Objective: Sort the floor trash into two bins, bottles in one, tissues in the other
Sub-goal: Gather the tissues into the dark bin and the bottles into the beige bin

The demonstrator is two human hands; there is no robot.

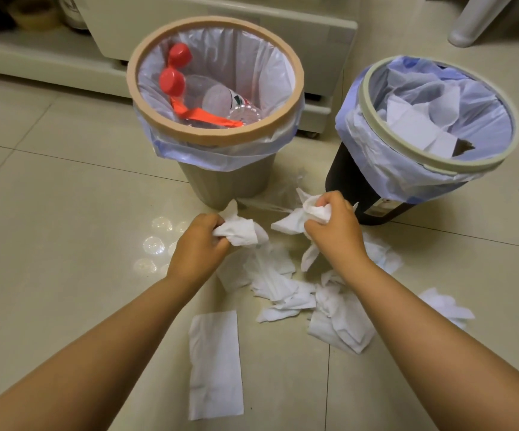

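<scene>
My left hand (pixel 197 244) grips one crumpled tissue (pixel 241 233), my right hand (pixel 334 228) another tissue (pixel 309 213), both in front of the bins; more tissues (pixel 283 287) litter the floor (pixel 65 228)

- Warm, dim indoor light; soft shadows.
- Ceiling lamp glare clusters on glossy beige floor tiles (pixel 65 188).
- Wide-angle bending at edges; corners slightly soft.
</scene>
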